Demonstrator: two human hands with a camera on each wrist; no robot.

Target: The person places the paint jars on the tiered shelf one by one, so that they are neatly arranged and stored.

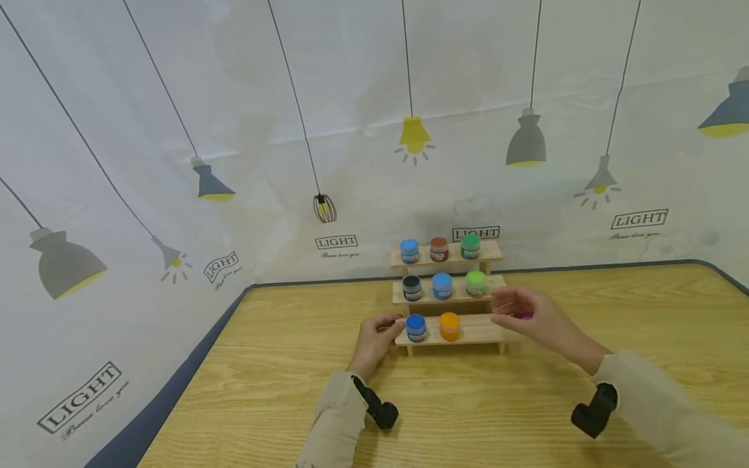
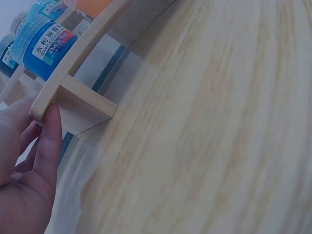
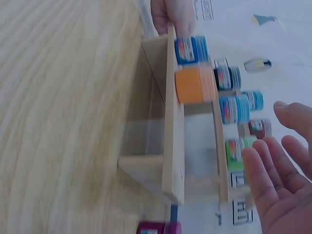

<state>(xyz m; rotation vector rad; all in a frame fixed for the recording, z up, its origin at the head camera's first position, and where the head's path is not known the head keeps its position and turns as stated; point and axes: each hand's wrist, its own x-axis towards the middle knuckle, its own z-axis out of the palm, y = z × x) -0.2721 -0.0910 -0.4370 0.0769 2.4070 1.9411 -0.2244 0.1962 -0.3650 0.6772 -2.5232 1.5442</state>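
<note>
A three-tier wooden stand (image 1: 478, 329) holds small paint jars. My left hand (image 1: 373, 341) pinches the left end of its lowest tier between thumb and fingers, close to a blue jar (image 2: 45, 48). Beside that one is an orange jar (image 1: 449, 326). Black, light blue (image 1: 442, 286) and light green (image 1: 476, 284) jars occupy the middle tier; light blue, brown-red (image 1: 439, 249) and green (image 1: 470, 247) ones are on top. Near the stand's right side, my right hand (image 3: 282, 180) has its fingers spread, holding nothing. A magenta jar (image 3: 159, 228), partly hidden in the head view, is beyond the stand's right end.
The stand is on a wood-grain table (image 1: 468, 403) near its back edge. Behind rises a pale sheet (image 1: 363, 162) printed with hanging lamps. Each wrist carries a black camera mount (image 1: 595, 411).
</note>
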